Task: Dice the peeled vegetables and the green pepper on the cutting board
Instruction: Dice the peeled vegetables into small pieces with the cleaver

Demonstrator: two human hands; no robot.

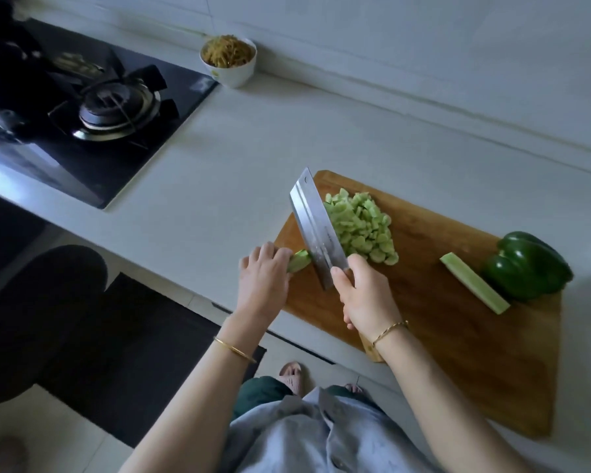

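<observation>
I judged the job about half done: a pile (362, 230) of cut pieces lay on the board (458, 353) against the cleaver (316, 230), which my right grip (362, 295) held by the handle, blade down on the last stub (299, 264) pinched in my left grip (263, 271) at the board's left edge. One peeled strip (473, 288) and the whole pepper (526, 268) just beside it waited uncut at the right end. A bowl (231, 63) and stove (99, 114) sat well apart on the bench (253, 165), clear of the blade's path, I thought.

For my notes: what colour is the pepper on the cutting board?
Dark green; the pepper shows best in the head view.
</observation>
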